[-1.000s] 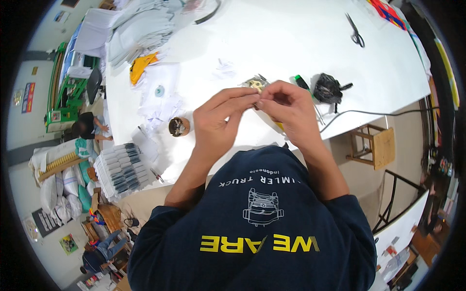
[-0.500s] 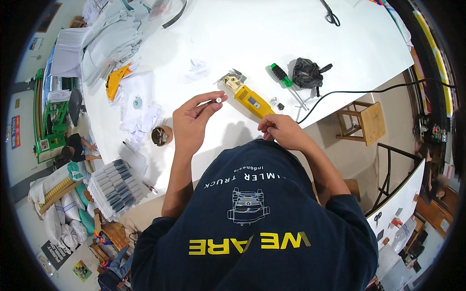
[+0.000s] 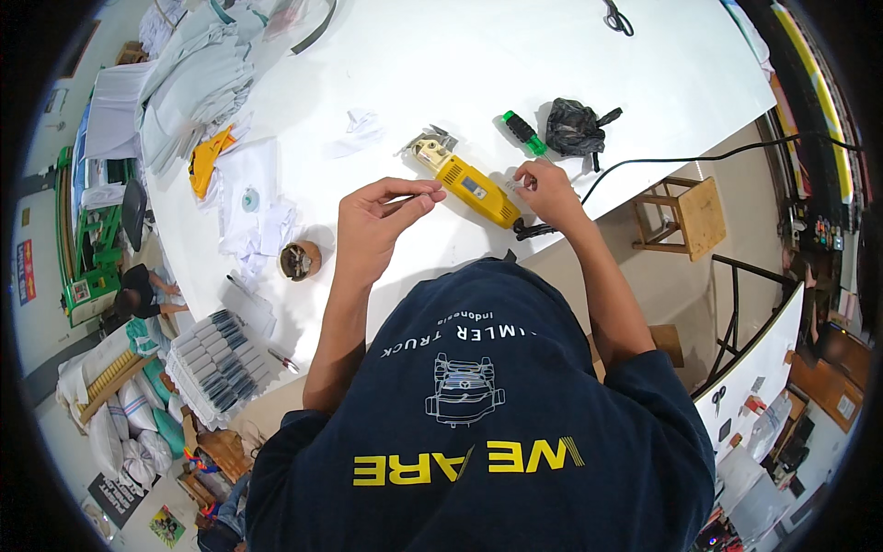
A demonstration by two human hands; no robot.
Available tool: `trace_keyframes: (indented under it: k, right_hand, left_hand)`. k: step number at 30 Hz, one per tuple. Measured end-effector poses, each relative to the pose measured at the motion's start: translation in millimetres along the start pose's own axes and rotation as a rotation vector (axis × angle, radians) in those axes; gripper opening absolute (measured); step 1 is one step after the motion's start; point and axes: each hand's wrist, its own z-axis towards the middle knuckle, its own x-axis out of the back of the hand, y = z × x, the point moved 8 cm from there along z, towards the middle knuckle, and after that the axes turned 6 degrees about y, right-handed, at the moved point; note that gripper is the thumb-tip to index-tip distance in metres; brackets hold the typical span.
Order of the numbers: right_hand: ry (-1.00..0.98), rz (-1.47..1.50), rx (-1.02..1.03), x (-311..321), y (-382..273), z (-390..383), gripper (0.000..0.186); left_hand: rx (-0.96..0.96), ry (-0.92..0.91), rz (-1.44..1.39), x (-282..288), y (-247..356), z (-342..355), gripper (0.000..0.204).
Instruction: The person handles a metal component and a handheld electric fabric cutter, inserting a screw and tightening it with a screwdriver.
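A yellow electric hand cutter (image 3: 474, 189) with a bare metal head lies on the white table between my hands. My left hand (image 3: 372, 225) is raised left of it, thumb and forefinger pressed together; whatever they pinch is too small to make out. To the cutter's right, my right hand (image 3: 552, 195) reaches low over the tabletop with curled fingers, covering the spot where small dark parts lay. Its fingertips look closed, but what is in them is hidden. A green and black screwdriver (image 3: 524, 132) lies just beyond my right hand, its shaft partly hidden.
A crumpled black plastic bag (image 3: 575, 127) sits beside the screwdriver. The black power cord (image 3: 681, 161) runs off to the right. On the left stand a small brown pot (image 3: 300, 260) and white cloth (image 3: 248, 193). Scissors (image 3: 618, 20) lie at the far edge; a wooden stool (image 3: 681, 221) stands right.
My right hand has moved from the cutter's rear end up and right to the small parts. My left hand has shifted slightly right; the small round metal piece in its fingers no longer shows.
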Motion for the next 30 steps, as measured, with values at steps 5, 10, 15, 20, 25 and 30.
trace_keyframes:
  k: [5,10,15,20,25,30]
  right_hand:
    - [-0.022,-0.033,-0.043,-20,10,2,0.018]
    - [-0.024,0.432,-0.336,-4,-3,2,0.011]
    - [-0.118,1.174,-0.254,27,-107,-3,0.022]
    - [-0.228,1.324,-0.279,29,-154,-9,0.018]
    - [-0.128,1.452,-0.400,38,-103,-4,0.018]
    - [0.038,1.233,-0.415,55,-30,-6,0.012]
  left_hand:
    - [0.033,0.028,-0.012,-5,2,-1,0.023]
    - [-0.004,0.028,-0.048,-6,8,-5,0.021]
    - [-0.037,0.010,0.054,-13,17,-9,0.023]
    - [0.017,0.005,0.099,-25,22,-8,0.026]
    - [0.028,-0.003,0.103,-26,17,-6,0.023]
    - [0.039,0.000,0.046,-22,6,-6,0.022]
